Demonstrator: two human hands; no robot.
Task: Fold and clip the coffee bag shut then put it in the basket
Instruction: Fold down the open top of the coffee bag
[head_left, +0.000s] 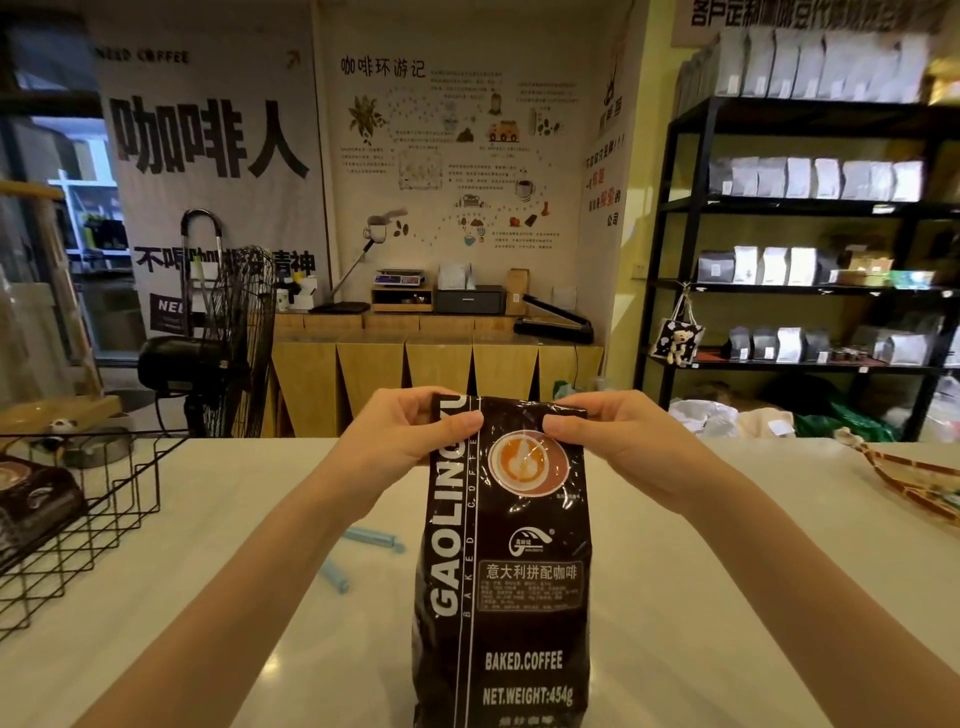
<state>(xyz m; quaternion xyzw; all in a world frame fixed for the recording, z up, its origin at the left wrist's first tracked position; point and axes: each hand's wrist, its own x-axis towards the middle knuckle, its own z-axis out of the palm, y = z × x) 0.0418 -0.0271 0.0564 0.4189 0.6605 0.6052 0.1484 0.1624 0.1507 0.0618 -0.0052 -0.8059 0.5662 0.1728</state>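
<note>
A dark brown coffee bag (506, 582) with white lettering and a latte picture stands upright on the white counter, right in front of me. My left hand (402, 434) pinches its top left corner, and my right hand (608, 434) pinches the top right corner; the top edge is bent over between them. Two light blue clips (374, 539) lie flat on the counter left of the bag, behind my left forearm. The black wire basket (104, 499) sits at the counter's left edge, and a similar dark coffee bag (36, 504) lies inside it.
A patterned paper bag (914, 480) lies at the counter's right edge. Beyond the counter stand a black floor fan (234, 343), a wooden bench with a scale and a sealer, and black shelves (810, 208) of coffee bags on the right.
</note>
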